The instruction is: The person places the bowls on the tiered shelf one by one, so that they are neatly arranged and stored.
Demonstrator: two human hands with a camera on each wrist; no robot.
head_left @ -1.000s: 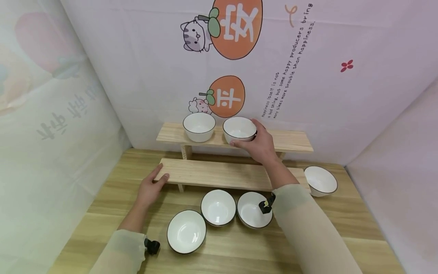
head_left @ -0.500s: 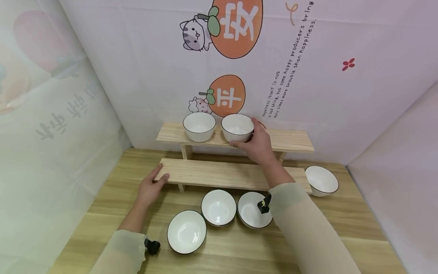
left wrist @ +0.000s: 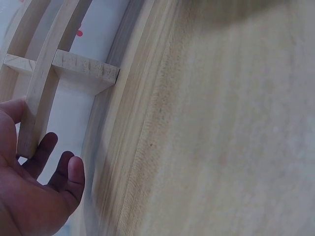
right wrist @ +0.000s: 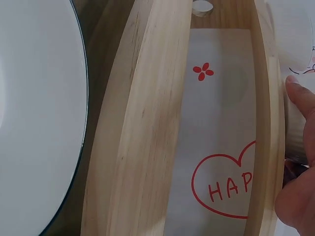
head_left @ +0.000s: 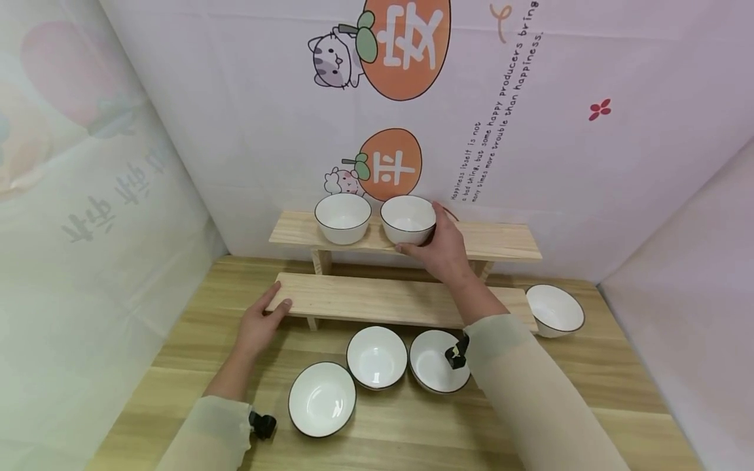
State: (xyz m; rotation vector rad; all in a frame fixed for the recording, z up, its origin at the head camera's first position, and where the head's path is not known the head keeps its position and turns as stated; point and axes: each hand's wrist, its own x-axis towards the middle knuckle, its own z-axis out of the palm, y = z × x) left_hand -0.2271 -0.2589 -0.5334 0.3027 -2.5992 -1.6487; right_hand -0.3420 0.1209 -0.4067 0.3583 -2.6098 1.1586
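Observation:
My right hand (head_left: 443, 250) holds a white bowl (head_left: 408, 221) with a dark rim by its right side, thumb at the front and fingers round the far side. This bowl sits upright on the upper board (head_left: 497, 241) of a two-tier wooden shelf, just right of a second white bowl (head_left: 343, 219). At the left end of the lower board (head_left: 365, 299), my left hand (head_left: 262, 322) grips the wood. In the left wrist view the thumb lies on one face of the board end (left wrist: 37, 118), with fingers (left wrist: 44, 150) on the other.
Three white bowls, a left one (head_left: 322, 399), a middle one (head_left: 376, 357) and a right one (head_left: 432, 366), stand on the wooden table (head_left: 400, 438) before the shelf. Another bowl (head_left: 554, 310) stands by its right end. Printed cloth (head_left: 247, 118) hangs close behind.
The right hand has shifted the bowl slightly left and back on the upper board, closer to the second bowl. My left hand keeps its grip on the lower board.

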